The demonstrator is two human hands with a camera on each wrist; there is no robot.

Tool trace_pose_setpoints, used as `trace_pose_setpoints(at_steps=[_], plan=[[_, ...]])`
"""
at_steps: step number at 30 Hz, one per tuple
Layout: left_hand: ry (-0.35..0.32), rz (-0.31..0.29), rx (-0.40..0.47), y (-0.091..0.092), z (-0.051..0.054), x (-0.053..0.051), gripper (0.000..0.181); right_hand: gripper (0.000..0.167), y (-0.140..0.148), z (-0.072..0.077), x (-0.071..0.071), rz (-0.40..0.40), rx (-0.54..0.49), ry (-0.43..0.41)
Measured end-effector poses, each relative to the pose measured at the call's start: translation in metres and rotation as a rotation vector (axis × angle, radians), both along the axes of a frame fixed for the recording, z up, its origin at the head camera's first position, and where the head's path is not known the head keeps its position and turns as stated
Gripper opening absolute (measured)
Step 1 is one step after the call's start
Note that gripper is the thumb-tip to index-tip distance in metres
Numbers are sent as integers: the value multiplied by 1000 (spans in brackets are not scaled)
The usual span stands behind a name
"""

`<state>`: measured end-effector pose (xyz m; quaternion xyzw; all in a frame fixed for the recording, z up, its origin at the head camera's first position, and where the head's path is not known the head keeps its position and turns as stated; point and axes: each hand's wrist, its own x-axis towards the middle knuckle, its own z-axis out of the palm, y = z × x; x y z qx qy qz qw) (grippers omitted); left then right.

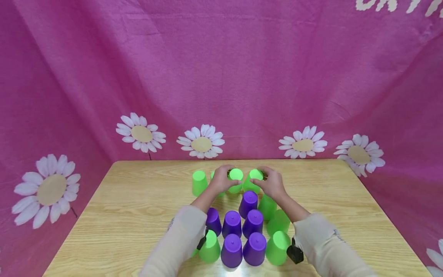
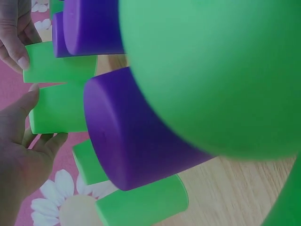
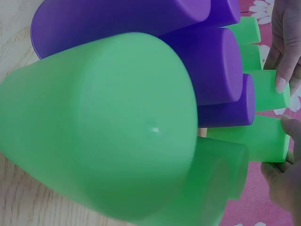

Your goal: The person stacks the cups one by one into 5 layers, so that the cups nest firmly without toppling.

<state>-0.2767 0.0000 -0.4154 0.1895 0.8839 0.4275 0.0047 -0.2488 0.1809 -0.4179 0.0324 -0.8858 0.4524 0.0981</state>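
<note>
Near the far edge of the table, my left hand (image 1: 221,180) grips an upside-down green cup (image 1: 235,181) between thumb and fingers. Just right of it, my right hand (image 1: 273,185) holds another green cup (image 1: 255,177) the same way. These two cups stand side by side; the left wrist view shows a narrow gap between the left hand's cup (image 2: 59,108) and the right hand's cup (image 2: 59,63). Nearest in front of them is a purple cup (image 1: 248,203). A green cup (image 1: 199,182) stands to the left, and one beside it is partly hidden by my left hand.
Upside-down purple cups (image 1: 232,224) stand grouped in the middle, with green cups (image 1: 278,222) down their right side. A green cup (image 1: 210,248) by my left sleeve stands in the front row. Behind the wooden table (image 1: 114,215) hangs a pink daisy-print cloth (image 1: 242,84).
</note>
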Motion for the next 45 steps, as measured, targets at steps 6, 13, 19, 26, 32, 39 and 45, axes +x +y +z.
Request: trace_pose_setpoints(at_steps=[6,13,19,26,32,39,45], plan=[[-1,-6,-35,0,-2,1,46,40,-3,-4,-1,-14,17,-3],[-27,-12,-83,3,-3,1,49,40,-6,-8,-3,-25,46,-36],[-21,-35,-177,8,-57,-43,60,39,-5,-11,-3,-39,66,-41],[131,16,-383,24,-145,-105,65,38,-8,-13,-3,-26,62,-39],[107,-12,-373,23,-88,-66,59,39,-10,-13,-4,-36,75,-72],[14,-17,-266,17,-27,-19,54,39,-11,-15,-4,-48,79,-66],[50,-32,-221,4,8,4,47,40,-12,-13,-5,-48,87,-72]])
